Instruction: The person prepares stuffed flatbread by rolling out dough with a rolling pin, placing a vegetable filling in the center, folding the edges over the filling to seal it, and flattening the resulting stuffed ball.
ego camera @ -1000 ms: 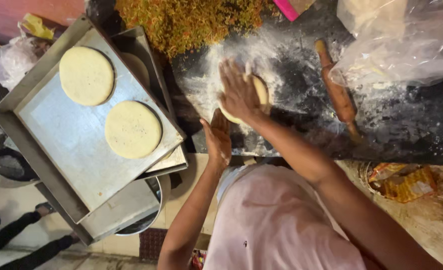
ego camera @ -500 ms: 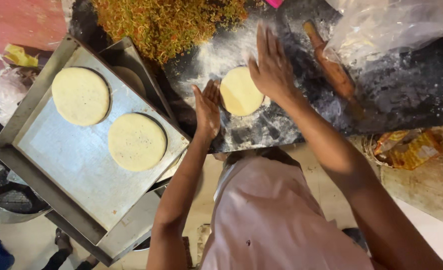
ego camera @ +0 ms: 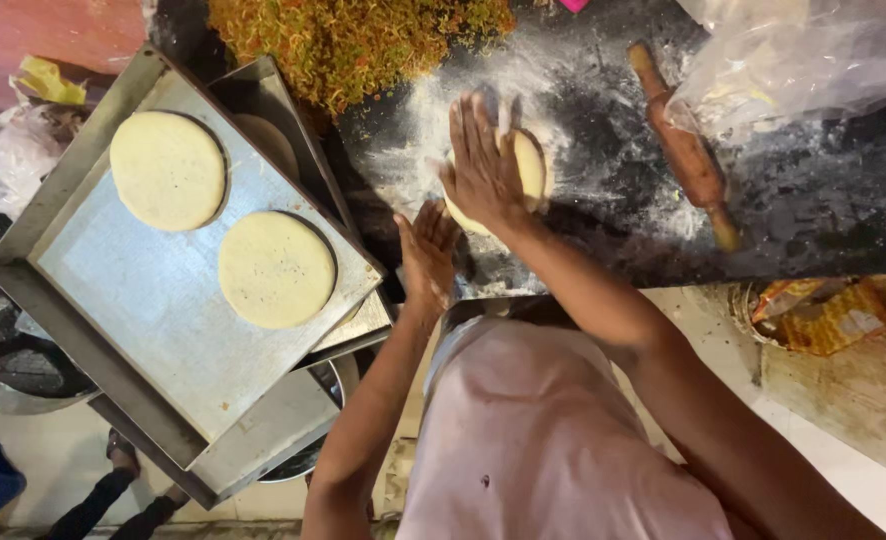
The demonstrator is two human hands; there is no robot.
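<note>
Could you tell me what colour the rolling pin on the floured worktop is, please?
The rolling pin is reddish-brown wood with lighter, tan ends; the head view shows it.

Right hand [ego camera: 483, 165] covers most of dough disc [ego camera: 529, 168]; contact underneath hidden. Filling heap [ego camera: 363, 40] beyond fingertips cut by top edge. Lower tray [ego camera: 263, 130] mostly hidden under upper tray [ego camera: 143, 320].

I see a dark stone counter [ego camera: 823, 210] dusted white with flour, and past its near edge a pale floor [ego camera: 23, 450]. Up in the left corner stands a reddish wall [ego camera: 43, 30]. Low on the right is a worn, stained yellowish surface [ego camera: 853, 390]. The light looks artificial and falls brightest on the floured patch, leaving the counter's edges dim
</note>
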